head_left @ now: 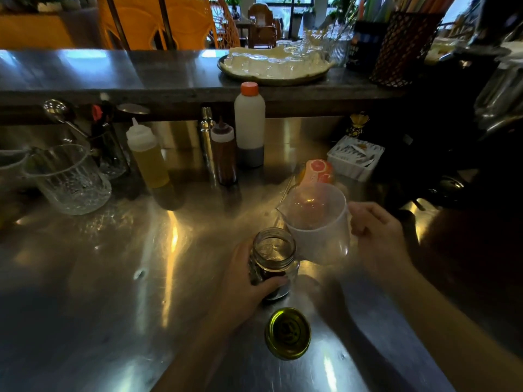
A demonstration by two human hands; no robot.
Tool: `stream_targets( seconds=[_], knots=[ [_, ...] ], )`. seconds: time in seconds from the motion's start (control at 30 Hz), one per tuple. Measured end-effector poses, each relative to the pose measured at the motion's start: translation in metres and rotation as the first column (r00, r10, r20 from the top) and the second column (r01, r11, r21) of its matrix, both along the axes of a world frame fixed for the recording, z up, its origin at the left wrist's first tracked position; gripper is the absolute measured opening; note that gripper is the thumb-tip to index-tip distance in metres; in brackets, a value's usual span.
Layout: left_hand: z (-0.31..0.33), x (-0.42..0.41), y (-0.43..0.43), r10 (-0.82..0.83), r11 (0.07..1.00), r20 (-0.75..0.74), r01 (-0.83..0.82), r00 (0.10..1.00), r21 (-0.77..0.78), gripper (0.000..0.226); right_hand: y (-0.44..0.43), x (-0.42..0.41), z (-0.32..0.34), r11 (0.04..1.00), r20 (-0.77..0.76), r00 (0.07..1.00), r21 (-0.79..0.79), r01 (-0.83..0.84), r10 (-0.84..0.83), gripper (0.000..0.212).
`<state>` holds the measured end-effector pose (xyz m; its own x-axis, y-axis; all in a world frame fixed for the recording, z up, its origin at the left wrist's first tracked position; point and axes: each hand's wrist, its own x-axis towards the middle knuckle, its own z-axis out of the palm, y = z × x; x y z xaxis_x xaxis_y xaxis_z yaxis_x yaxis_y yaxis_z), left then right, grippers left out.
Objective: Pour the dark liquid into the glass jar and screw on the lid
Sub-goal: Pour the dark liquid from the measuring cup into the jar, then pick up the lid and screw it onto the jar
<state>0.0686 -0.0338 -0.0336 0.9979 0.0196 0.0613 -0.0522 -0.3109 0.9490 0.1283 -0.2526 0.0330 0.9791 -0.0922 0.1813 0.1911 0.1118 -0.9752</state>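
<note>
We risk slopping dark liquid onto the steel worktop if the translucent plastic jug, gripped by our right hand, tips off-centre over the open glass jar clasped in our left hand

A café or drinks bar is shown: a steel worktop, squeeze bottles at centre, a tray of glasses and straws upper right.

No text can be read: the lid bears a dark blurred mark, and the grapefruit-pictured packet shows illegible lettering.
</note>
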Motion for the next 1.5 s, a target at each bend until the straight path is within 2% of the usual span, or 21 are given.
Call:
stream_targets(
  seconds=[0.07,0.1,0.13,0.17,0.2,0.23,0.3,0.4,0.47,0.6,0.7,0.8,0.9,0.97,1.03,1.07,1.13,1.2,1.27,1.37,1.5],
  knots=[
    [0.001,0.000,0.000,0.001,1.000,0.008,-0.001,1.000,0.003,0.074,-0.006,-0.003,-0.016,0.994,-0.086,0.991,-0.041,0.103,-0.106,0.034],
    [0.002,0.000,0.000,0.002,1.000,0.009,-0.002,1.000,0.003,0.073,-0.010,-0.004,-0.025,0.980,-0.083,0.985,-0.139,0.139,-0.152,0.030],
    [0.004,0.000,0.000,0.003,1.000,0.007,-0.003,1.000,0.002,0.073,-0.013,-0.006,-0.034,0.934,-0.046,0.982,-0.320,0.157,-0.181,0.019],
    [0.005,0.000,0.000,0.002,1.000,0.003,-0.002,1.000,0.000,0.074,-0.015,-0.009,-0.041,0.829,0.004,0.976,-0.527,0.187,-0.218,0.013],
    [0.006,0.000,-0.001,0.000,1.000,0.001,0.000,1.000,-0.001,0.076,-0.018,-0.010,-0.049,0.737,0.054,0.968,-0.639,0.222,-0.245,0.012],
    [0.006,0.000,-0.001,-0.002,1.000,-0.001,0.002,1.000,0.003,0.079,-0.019,-0.013,-0.054,0.702,0.089,0.964,-0.669,0.245,-0.252,0.015],
    [0.007,0.000,-0.001,-0.007,1.000,-0.005,0.007,1.000,0.013,0.082,-0.017,-0.017,-0.062,0.712,0.072,0.948,-0.643,0.281,-0.309,0.024],
    [0.007,0.000,0.000,-0.008,1.000,0.003,0.008,1.000,0.011,0.080,-0.012,-0.022,-0.068,0.886,-0.026,0.928,-0.307,0.347,-0.372,0.030],
    [0.007,-0.001,0.000,-0.004,1.000,0.011,0.004,1.000,-0.002,0.081,-0.010,-0.025,-0.071,0.906,-0.065,0.928,-0.254,0.339,-0.366,0.033],
    [0.005,-0.001,0.000,0.006,1.000,0.014,-0.006,1.000,-0.003,0.081,-0.014,-0.029,-0.069,0.927,-0.210,0.904,-0.036,0.373,-0.372,0.019],
    [0.003,0.001,0.002,0.000,1.000,0.015,0.000,1.000,0.010,0.082,-0.017,-0.029,-0.064,0.899,-0.144,0.899,-0.227,0.376,-0.412,0.003],
    [0.002,0.001,0.003,-0.003,1.000,-0.008,0.003,1.000,-0.001,0.087,-0.015,-0.033,-0.053,0.770,0.082,0.878,-0.446,0.456,-0.472,0.015],
    [0.005,-0.001,0.004,0.002,1.000,-0.015,-0.002,1.000,0.006,0.085,-0.006,-0.045,-0.040,0.710,0.342,0.865,-0.498,0.498,-0.367,0.012],
    [0.005,-0.002,0.005,0.012,1.000,-0.016,-0.011,1.000,0.023,0.081,0.003,-0.056,-0.038,0.730,0.383,0.897,-0.546,0.412,-0.220,0.010],
    [0.007,-0.003,0.005,0.006,0.999,-0.009,-0.005,1.000,0.035,0.078,0.013,-0.067,-0.041,0.753,0.311,0.950,-0.623,0.213,-0.011,0.008],
    [0.008,-0.004,0.005,0.002,0.999,-0.008,-0.001,1.000,0.037,0.078,0.017,-0.072,-0.045,0.718,0.259,0.960,-0.687,0.106,0.106,0.010],
    [0.009,-0.005,0.005,-0.001,0.999,-0.007,0.001,1.000,0.037,0.080,0.024,-0.081,-0.057,0.540,0.156,0.937,-0.841,-0.040,0.313,0.026],
    [0.010,-0.005,0.005,0.001,0.999,-0.005,-0.001,1.000,0.043,0.081,0.028,-0.086,-0.073,0.353,0.013,0.894,-0.921,-0.163,0.448,0.044],
    [0.010,-0.005,0.006,0.004,0.999,-0.002,-0.003,1.000,0.050,0.081,0.030,-0.089,-0.086,0.231,-0.090,0.858,-0.944,-0.236,0.506,0.062],
    [0.009,-0.005,0.006,0.002,0.999,-0.017,-0.001,1.000,0.045,0.081,0.030,-0.091,-0.099,0.115,-0.093,0.831,-0.976,-0.185,0.548,0.074],
    [0.007,-0.003,0.005,0.001,0.998,-0.035,0.001,0.999,0.059,0.084,0.029,-0.088,-0.098,0.112,-0.099,0.818,-0.975,-0.195,0.566,0.067]
  ],
)
